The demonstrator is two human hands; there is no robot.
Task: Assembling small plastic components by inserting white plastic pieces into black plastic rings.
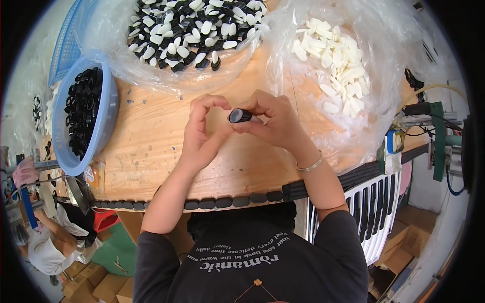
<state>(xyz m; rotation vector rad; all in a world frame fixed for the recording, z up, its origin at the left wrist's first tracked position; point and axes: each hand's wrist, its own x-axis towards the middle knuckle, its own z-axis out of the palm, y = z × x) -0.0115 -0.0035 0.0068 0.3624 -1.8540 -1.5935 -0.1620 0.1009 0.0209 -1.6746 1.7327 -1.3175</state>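
My right hand (273,118) pinches a small black oval cap-like piece (240,116) between thumb and fingers, above the middle of the table. Its greyish end faces up and to the left. Close by on the left, my left hand (202,129) is curved in a C, thumb and index apart with a gap between them. Those fingertips are right beside the black piece; whether they touch it I cannot tell. Beyond my hands lies a heap of black pieces with white oval pads (189,33) on clear plastic. Loose white pads (336,60) are piled on plastic at the far right.
A blue basin (111,101) of black pieces stands on the left of the wooden table (146,136). Dark oval pieces (222,202) line its front edge. A white rack with black strips (371,212) is at the lower right. Another person (53,247) sits at lower left.
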